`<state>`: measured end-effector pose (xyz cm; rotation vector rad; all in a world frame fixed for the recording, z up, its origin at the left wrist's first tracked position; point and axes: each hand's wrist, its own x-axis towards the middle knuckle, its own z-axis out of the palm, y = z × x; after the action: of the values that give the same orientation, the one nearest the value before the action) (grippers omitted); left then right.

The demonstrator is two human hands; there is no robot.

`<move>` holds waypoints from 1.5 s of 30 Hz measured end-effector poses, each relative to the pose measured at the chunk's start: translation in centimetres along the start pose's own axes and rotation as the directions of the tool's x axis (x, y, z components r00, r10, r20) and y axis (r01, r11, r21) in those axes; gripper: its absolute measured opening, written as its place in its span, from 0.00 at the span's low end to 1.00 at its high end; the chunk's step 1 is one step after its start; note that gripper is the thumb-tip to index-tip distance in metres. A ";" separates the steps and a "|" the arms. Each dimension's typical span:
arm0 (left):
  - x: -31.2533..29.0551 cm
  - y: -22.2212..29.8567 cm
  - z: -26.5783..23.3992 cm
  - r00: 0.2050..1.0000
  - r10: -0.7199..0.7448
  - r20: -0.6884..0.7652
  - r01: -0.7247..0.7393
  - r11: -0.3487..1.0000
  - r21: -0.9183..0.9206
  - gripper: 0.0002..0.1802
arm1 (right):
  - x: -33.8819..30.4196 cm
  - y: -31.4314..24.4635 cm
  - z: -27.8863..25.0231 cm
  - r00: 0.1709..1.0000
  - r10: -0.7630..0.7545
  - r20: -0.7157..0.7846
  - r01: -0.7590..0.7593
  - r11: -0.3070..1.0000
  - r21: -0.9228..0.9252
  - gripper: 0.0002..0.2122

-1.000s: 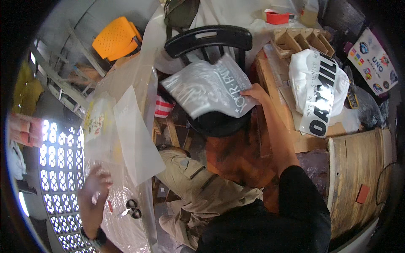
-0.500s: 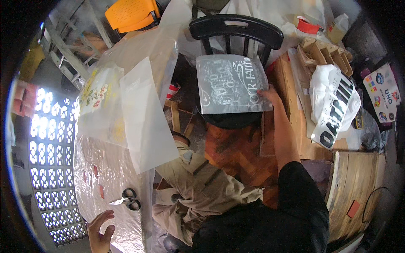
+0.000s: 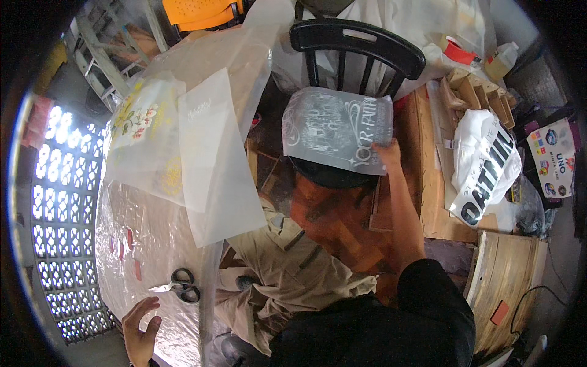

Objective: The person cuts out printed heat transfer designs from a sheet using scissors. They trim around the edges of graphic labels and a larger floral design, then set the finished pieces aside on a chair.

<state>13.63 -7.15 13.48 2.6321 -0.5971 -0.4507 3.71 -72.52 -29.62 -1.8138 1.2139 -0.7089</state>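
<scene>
At the lower right corner of a translucent film sheet printed with white lettering and drawings [image 3: 333, 128], my right hand [image 3: 388, 156] pinches the edge. The sheet is over the seat of a black chair [image 3: 361, 43] and covers most of it. My left hand [image 3: 140, 330] is open at the edge of the plastic-covered table [image 3: 177, 257], thumb and fingers apart, with nothing in it. Just beyond its fingertips lie black-handled scissors [image 3: 182, 285]. Farther up the table, a blank-looking translucent sheet [image 3: 214, 165] overlaps another sheet with flower prints [image 3: 143, 134] and hangs over the table's right edge.
Small red strips [image 3: 137, 269] lie left of the scissors. To the right, a wooden table [image 3: 437, 214] carries a white bundle with black lettering [image 3: 486, 165] and a divided cardboard box [image 3: 474, 92]. A wooden board [image 3: 507, 287] stands nearer. An orange chair [image 3: 202, 12] is at the far left.
My right hand has shifted the printed sheet, which now sits tilted, its lower right corner nearer me. The whole view has moved slightly. My left hand stays beside the scissors, open.
</scene>
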 end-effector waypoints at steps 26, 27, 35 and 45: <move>-6.4 -3.0 1.7 0.983 -0.125 -0.136 0.121 0.992 -0.035 0.16 | -8.0 -7.8 10.2 0.737 -0.485 0.471 0.676 0.544 -0.497 0.22; -7.2 -2.5 2.4 0.959 -0.210 -0.190 0.203 0.978 -0.054 0.12 | -8.1 -8.4 10.5 0.755 -0.463 0.464 0.648 0.632 -0.424 0.20; 2.8 6.8 10.6 0.832 0.112 -0.543 -0.256 0.946 -0.197 0.09 | -11.7 -12.6 7.3 0.665 -0.672 0.327 0.745 0.562 -0.359 0.23; 13.6 9.1 15.4 0.729 0.532 -0.431 -0.474 0.846 0.243 0.18 | -28.6 -17.7 2.8 0.785 -0.549 0.286 0.395 0.800 0.452 0.10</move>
<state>16.19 -25.84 1.22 2.3901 -1.1369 0.4180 3.38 -41.67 -16.04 -1.8315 0.2980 -0.7300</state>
